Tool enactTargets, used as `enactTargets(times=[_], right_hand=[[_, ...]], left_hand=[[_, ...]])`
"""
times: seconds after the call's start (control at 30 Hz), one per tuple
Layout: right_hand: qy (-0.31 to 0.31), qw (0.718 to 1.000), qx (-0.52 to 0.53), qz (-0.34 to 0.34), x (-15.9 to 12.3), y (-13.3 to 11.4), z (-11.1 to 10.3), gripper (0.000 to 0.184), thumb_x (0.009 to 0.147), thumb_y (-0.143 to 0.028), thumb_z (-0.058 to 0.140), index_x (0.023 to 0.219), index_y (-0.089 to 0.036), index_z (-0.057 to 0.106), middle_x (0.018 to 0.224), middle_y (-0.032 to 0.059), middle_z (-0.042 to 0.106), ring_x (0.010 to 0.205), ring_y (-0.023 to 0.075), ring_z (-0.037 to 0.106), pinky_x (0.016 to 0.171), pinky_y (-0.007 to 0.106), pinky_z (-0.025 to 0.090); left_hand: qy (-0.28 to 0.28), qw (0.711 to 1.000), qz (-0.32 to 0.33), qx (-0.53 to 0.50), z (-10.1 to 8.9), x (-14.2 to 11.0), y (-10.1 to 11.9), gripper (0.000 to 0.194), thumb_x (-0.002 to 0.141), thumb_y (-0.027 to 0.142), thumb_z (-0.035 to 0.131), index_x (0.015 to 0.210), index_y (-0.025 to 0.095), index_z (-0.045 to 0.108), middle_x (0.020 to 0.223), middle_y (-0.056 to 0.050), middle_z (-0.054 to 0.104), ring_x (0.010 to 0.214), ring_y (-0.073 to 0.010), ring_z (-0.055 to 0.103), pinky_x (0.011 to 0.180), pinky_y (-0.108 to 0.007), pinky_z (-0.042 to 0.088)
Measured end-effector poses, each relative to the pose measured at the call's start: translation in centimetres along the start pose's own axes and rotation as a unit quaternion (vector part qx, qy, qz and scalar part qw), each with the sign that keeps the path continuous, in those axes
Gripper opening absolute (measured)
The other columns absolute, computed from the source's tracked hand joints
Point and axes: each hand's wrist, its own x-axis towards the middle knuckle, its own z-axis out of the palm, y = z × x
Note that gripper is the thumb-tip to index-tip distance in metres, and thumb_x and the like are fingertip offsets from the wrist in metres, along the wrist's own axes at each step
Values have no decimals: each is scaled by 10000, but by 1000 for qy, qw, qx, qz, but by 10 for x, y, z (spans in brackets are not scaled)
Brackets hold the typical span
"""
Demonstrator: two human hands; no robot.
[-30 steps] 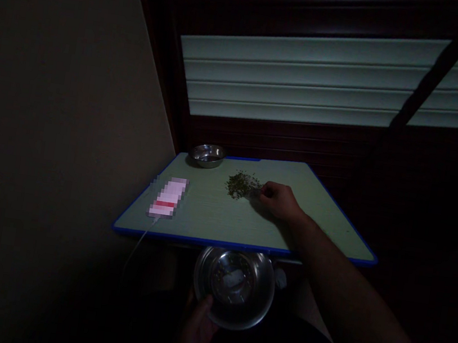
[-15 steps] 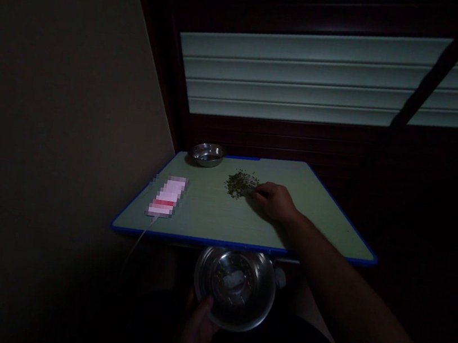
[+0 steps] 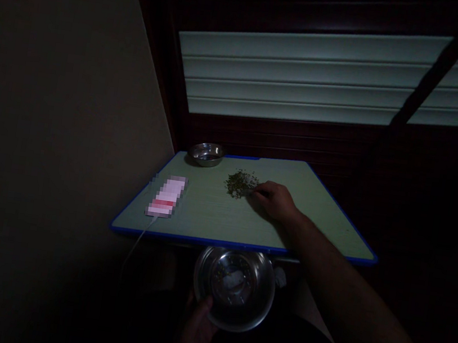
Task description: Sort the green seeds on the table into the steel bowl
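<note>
My left hand grips the near-left rim of a shiny metal bowl, thumb over the edge, just below the table's front edge. Inside the bowl lie a pale lump and a few small yellowish bits, too dim to name. On the pale green table top, a loose pile of small dark green-brown grains or seeds is spread out. My right hand rests at the pile's right side, fingers pinched together at its edge. Whatever the fingertips hold is hidden or too small to make out.
A smaller metal bowl stands at the table's back left corner. Near the left edge lies a phone with its screen lit and blurred, a white cable hanging from it. A wall rises on the left, dark wooden panelling behind. The room is dim.
</note>
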Motion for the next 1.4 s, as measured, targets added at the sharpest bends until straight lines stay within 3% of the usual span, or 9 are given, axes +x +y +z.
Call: enactTargets(times=[0.3,0.73,1.4], right_hand=[[-8,998,67,-11,0,0,-3,185,804,-282,602,820,-181,756,816,63,712,743,175,610,717,286,430],[9,985,147,94,0,-9,-13,171,713,-292,582,658,-164,681,629,15,631,629,163,556,640,280,413],[22,993,86,76,1,-3,-5,151,740,-251,602,702,-156,713,662,23,682,639,151,581,631,260,402]], left_hand=[[19,1000,-2,5,1,-1,1,746,755,300,735,1431,409,440,1403,-30,615,1308,-306,519,1084,-482,398],[6,1000,-1,-1,0,-2,1,755,759,321,734,1437,426,420,1417,-19,602,1300,-300,527,1090,-482,388],[24,1000,-15,-4,5,-1,5,881,693,325,792,1463,411,372,1493,-43,520,1335,-342,481,1103,-517,372]])
